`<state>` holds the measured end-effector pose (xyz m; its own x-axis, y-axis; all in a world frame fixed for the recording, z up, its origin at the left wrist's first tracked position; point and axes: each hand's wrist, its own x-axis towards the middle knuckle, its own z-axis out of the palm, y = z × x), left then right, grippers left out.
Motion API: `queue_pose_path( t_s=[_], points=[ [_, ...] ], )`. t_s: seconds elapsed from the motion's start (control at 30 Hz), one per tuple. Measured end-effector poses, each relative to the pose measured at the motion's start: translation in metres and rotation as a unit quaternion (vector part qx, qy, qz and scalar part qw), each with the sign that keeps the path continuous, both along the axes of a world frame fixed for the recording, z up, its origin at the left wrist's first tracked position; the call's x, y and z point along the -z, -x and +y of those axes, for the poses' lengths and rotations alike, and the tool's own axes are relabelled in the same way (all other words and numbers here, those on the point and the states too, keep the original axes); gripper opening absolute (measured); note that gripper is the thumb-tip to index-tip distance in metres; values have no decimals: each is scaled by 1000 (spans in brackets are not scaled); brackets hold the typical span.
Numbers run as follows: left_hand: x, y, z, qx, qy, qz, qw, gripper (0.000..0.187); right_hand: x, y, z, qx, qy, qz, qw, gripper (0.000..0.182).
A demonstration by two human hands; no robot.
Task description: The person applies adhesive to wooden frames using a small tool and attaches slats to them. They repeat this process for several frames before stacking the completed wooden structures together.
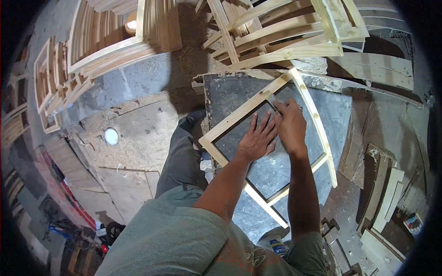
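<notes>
A pale wooden frame [239, 116] lies tilted on a grey, worn worktop [338, 124]. Two of its long sides run past a cross rail [301, 180] at the near end. My left hand [258, 138] rests flat inside the frame with its fingers spread, close to the upper-left rail. Beside it, my right hand [291, 123] has its fingers curled down near the same rail by the far corner. A small greyish edge shows at its fingertips, but the thing in the grip is mostly hidden.
Stacked wooden frames [108, 60] stand at the upper left, and more slatted frames [281, 32] lie at the back right. Loose boards [384, 198] lie at the right. A white tub with a blue label [277, 246] sits below the worktop. Sawdust covers parts of the floor [138, 133].
</notes>
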<state>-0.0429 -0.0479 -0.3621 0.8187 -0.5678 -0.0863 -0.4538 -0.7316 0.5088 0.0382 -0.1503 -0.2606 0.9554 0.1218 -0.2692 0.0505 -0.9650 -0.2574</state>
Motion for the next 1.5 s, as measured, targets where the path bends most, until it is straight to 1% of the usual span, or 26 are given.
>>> queue_pose_path(
  t_s=[0.1,0.2,0.3,0.4,0.47,0.5,0.57,0.6,0.67,0.7,0.77,0.83,0.9,1.0,1.1,1.2,1.27,1.33,1.37,1.43,1.47,1.5],
  points=[
    [2,2,-1,-13,26,-1,1000,62,0,-4,3,-3,-42,-53,998,30],
    [3,4,-2,-31,48,-19,998,62,11,-2,2,-10,-36,-46,998,31],
    [4,4,0,-30,47,-15,998,62,-1,-2,3,-7,-9,0,1000,32],
    [4,2,-2,-25,48,-10,998,63,-8,-8,11,10,-5,-17,1000,32],
    [0,1,1,-12,50,12,999,63,1,-5,8,10,-20,-17,1000,32],
    [0,3,1,-20,59,5,998,64,6,-4,8,9,-30,-17,999,32],
    [4,4,-1,-38,73,-12,997,65,-10,-2,15,13,2,50,999,34],
    [6,5,-3,-24,55,45,997,64,-17,3,19,14,18,86,996,35],
    [12,4,-7,4,22,157,987,63,-14,20,23,-48,-37,128,990,36],
    [18,11,-4,-64,164,151,973,62,-12,27,24,-80,-63,149,984,37],
    [20,12,-1,-99,222,84,966,61,-6,41,36,-148,-52,114,981,38],
    [20,11,2,-85,143,13,986,61,5,48,41,-210,-38,81,974,39],
    [18,9,3,-80,112,-11,990,61,21,49,41,-264,-22,51,963,40],
    [21,8,-3,-78,103,-25,991,61,35,42,40,-260,9,42,965,43],
    [19,10,-2,-85,95,-41,991,61,45,41,34,-143,-17,50,988,47],
    [17,11,-2,-89,90,-51,991,60,22,50,39,-92,-94,8,991,45],
    [15,10,-3,-91,85,-60,990,60,12,60,52,-144,-41,20,989,43],
    [14,12,-5,-94,79,-69,990,60,26,71,52,-152,13,44,987,45],
    [15,12,-8,-95,75,-74,990,60,46,77,54,-135,40,62,988,46],
    [23,15,-12,-102,62,-74,990,61,56,85,50,-146,62,79,984,48],
    [27,16,-14,-102,54,-74,990,63,26,76,58,-177,59,77,979,47],
    [30,18,-16,-102,48,-74,991,64,10,72,65,-186,57,81,977,47]
  ],
)
